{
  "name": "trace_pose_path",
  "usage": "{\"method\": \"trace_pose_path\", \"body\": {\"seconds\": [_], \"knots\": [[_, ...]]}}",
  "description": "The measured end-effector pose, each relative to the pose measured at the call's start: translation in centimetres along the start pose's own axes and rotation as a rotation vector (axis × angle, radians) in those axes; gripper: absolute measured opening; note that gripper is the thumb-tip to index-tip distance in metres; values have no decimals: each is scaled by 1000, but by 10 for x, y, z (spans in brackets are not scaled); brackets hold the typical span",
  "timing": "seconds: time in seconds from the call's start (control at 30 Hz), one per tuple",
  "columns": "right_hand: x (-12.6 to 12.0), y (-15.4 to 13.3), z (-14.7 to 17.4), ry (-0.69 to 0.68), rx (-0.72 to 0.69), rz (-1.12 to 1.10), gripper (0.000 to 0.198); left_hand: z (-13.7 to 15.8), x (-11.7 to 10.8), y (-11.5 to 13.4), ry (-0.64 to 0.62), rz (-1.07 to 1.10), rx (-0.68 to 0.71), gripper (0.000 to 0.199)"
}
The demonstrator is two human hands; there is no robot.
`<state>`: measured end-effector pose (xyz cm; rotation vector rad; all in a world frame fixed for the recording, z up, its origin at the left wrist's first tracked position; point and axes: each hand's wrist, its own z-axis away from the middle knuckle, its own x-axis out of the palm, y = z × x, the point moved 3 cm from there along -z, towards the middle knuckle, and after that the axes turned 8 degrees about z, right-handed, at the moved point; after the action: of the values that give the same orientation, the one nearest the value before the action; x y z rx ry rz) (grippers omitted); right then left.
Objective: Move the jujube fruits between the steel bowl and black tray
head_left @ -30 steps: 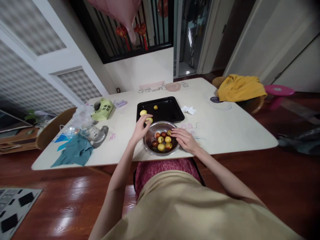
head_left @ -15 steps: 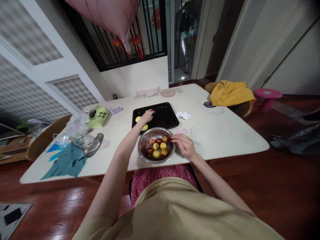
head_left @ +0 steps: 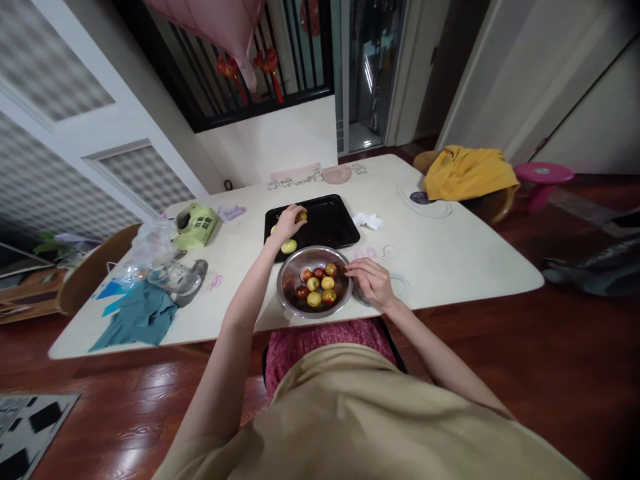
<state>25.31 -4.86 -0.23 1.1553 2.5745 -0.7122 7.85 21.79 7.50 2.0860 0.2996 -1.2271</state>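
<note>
On the black baking tray, my left hand has its fingers closed around a small round yellow-brown fruit, which looks like a jujube. A yellow-green fruit lies on the tray just below that hand, and another is partly hidden behind it. Nearer to me stands a metal bowl holding several red, brown and yellow fruits. At the bowl's right edge, my right hand has thumb and fingertips pinched together on the rim.
A crumpled white tissue lies right of the tray. On the white table's left are a green bag, clear plastic packaging and a teal cloth. A yellow garment hangs over a chair at the right, near a pink stool.
My left hand has drawn slightly left and taken hold of a fruit on the tray. My right hand stays at the bowl's rim. The whole view has shifted a little.
</note>
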Motion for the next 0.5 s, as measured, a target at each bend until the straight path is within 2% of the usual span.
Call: {"method": "trace_pose_path", "body": {"seconds": [0.1,0.2,0.33,0.5], "knots": [[0,0,0,-4,4,-17,44,39,-17,28,128,172,144,26],[0,1,1,-23,29,-8,45,89,-25,57,149,235,222,25],[0,1,1,10,-7,-10,41,147,-23,82,30,158,141,23],[0,1,0,19,-29,14,41,177,-10,83,-134,-13,-24,22]]}}
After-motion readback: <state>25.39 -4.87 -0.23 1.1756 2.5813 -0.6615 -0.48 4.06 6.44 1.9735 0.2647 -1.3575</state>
